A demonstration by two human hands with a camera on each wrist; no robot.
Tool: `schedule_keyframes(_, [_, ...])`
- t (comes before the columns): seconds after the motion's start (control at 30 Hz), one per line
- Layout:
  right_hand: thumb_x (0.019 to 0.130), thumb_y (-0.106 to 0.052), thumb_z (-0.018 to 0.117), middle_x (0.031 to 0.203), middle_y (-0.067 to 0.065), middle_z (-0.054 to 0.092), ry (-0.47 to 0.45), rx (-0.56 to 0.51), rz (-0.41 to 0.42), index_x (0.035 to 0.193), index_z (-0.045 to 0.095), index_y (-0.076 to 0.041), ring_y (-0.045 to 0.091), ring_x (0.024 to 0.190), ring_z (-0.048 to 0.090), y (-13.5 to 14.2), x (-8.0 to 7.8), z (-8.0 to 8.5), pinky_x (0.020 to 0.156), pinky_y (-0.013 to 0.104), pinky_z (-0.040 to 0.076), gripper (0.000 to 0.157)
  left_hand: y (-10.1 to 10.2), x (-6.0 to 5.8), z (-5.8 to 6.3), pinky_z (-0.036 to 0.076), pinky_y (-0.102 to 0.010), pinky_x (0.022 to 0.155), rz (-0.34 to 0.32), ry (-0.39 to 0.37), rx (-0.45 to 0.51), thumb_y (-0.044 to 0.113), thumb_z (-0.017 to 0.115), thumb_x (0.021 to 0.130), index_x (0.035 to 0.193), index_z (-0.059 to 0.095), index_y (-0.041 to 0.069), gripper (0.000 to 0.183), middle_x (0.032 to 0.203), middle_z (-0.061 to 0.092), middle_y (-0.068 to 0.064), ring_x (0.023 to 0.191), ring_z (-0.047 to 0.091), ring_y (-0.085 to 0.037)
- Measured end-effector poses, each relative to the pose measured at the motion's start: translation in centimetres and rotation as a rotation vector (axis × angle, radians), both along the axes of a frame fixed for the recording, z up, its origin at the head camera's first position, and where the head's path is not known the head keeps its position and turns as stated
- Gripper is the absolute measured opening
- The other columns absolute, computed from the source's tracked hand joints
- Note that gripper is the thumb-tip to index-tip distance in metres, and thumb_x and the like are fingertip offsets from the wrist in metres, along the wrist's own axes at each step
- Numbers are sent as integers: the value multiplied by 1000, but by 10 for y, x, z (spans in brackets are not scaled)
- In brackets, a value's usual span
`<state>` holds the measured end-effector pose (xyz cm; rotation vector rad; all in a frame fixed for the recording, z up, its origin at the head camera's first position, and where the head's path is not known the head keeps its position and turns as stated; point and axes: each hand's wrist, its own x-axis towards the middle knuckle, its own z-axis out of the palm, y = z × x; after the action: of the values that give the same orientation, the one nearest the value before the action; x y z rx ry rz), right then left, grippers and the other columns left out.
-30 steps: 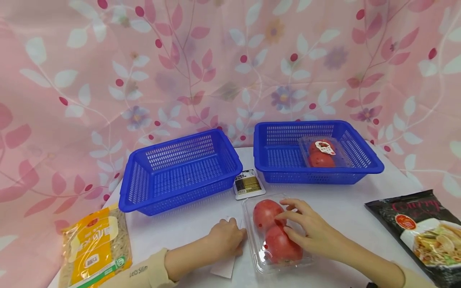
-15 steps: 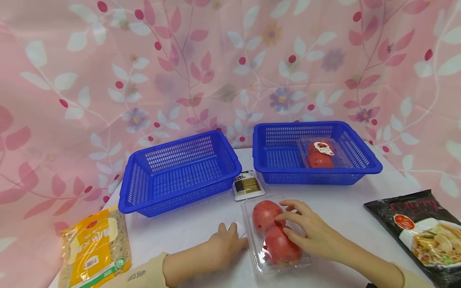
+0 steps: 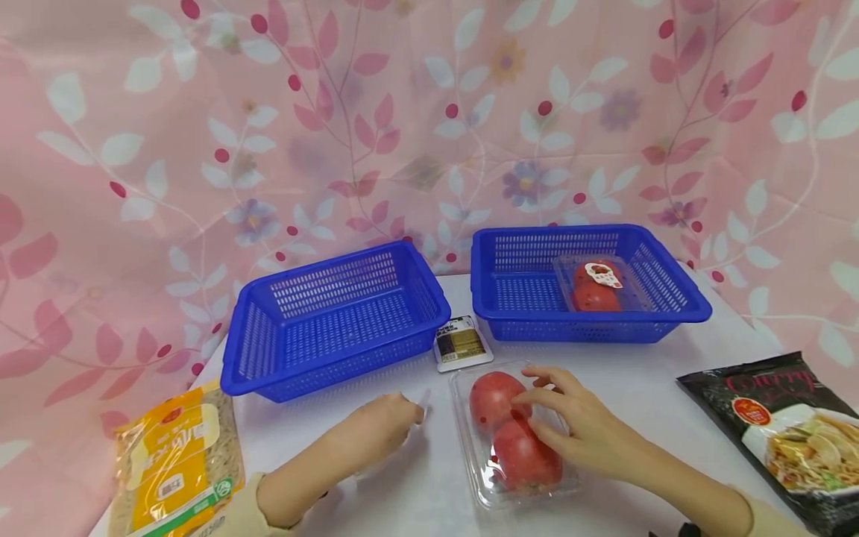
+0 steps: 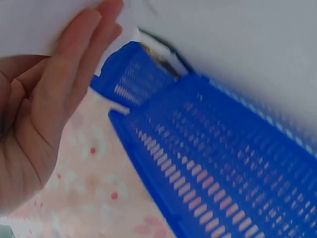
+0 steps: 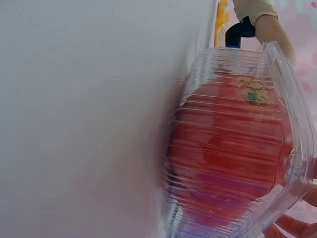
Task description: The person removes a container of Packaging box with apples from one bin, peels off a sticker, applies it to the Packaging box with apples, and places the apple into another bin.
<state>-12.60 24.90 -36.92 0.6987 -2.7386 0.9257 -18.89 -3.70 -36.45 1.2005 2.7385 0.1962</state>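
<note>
A clear plastic box [image 3: 470, 470] with large tomatoes [image 3: 526, 455] inside lies in front of me; the right wrist view shows a tomato [image 5: 228, 144] through its ribbed wall. My right hand [image 3: 590, 432] rests over the box, its relaxed, bent fingertips on the lid above the tomatoes. To the left of the box, my left hand [image 3: 369, 436] is lifted over the white table. It pinches a white paper slip [image 4: 29, 25], seen large in the left wrist view and mostly hidden by the hand in the head view.
Two blue baskets stand behind: the left basket [image 3: 335, 365] and the right basket [image 3: 590, 328], which holds another tomato box [image 3: 597, 287]. Between them lies a small flat packet [image 3: 461, 344]. A yellow noodle bag [image 3: 177, 462] is at left, a black curry packet [image 3: 778, 425] at right.
My left hand has lifted from beside the box and moved left with the white slip, which lay on the table under it a second ago. My right hand has stayed on the box.
</note>
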Motion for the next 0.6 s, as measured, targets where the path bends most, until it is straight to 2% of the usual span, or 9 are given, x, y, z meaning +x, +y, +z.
schedule_keyframes(0.07, [82,-10,65,127,6,47,-1,-7,-3,103,66,-25,21,107,47,-2,0,2,75,41,51,26,-5,-3,8,46,-20,50,38,-89,102,-6,55,84,99,67,0,20,62,59,-1,53,56,-9])
schedule_keyframes(0.17, [82,-9,66,126,7,48,36,-27,17,105,66,-23,21,106,48,-6,-1,5,74,39,52,26,-7,-6,17,44,-16,47,56,-127,256,-9,52,86,102,65,-4,22,53,53,1,42,47,-3])
schedule_keyframes(0.33, [81,-7,68,123,5,51,119,-72,63,105,67,-21,20,106,52,-16,-4,8,75,37,52,28,-6,-8,24,47,-14,56,13,45,486,-7,57,85,105,67,0,24,77,66,-5,55,52,-6])
schedule_keyframes(0.4, [80,-6,68,123,4,52,153,-82,81,104,67,-20,20,107,52,-20,-5,10,75,37,52,28,-4,-7,26,49,-15,60,-7,62,563,-4,58,85,114,63,-1,30,98,67,-11,70,60,-10])
schedule_keyframes(0.5, [79,-6,69,122,2,52,210,-82,102,105,66,-18,19,109,49,-26,-8,14,75,36,52,28,1,-3,27,50,-16,66,-40,-23,667,0,61,84,130,49,-2,47,123,57,-14,90,63,-17])
schedule_keyframes(0.57, [78,-6,70,122,1,52,254,-88,114,107,65,-16,18,110,47,-30,-11,18,75,36,52,31,5,0,28,50,-19,69,-70,-101,734,1,64,83,137,40,0,60,135,46,-13,100,61,-20])
schedule_keyframes(0.6, [78,-6,70,121,1,52,277,-91,119,109,64,-16,17,111,46,-32,-12,19,75,36,52,33,7,2,29,50,-19,69,-87,-133,772,0,65,82,139,37,1,64,135,45,-13,99,61,-19])
